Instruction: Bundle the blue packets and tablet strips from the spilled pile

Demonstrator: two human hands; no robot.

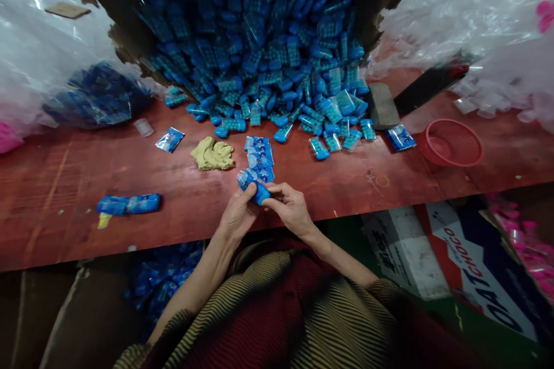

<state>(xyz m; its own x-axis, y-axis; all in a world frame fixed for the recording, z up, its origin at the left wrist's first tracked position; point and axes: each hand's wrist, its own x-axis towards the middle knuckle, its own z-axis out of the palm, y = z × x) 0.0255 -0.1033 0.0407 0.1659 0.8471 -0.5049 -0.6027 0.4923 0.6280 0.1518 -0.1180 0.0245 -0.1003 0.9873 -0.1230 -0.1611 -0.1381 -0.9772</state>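
While pinched closed, fingers [265, 200] around blue piece [261, 192].

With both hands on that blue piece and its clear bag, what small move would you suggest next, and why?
Probably push the blue piece fully into the clear bag: the right hand pinches it at the bag's mouth while the left hand holds the bag, and bagged ones lie stacked just beyond.

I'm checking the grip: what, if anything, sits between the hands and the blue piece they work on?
Nothing visible does. The left hand and right hand both already pinch the blue piece and its clear sleeve directly, just in front of a row of packets.
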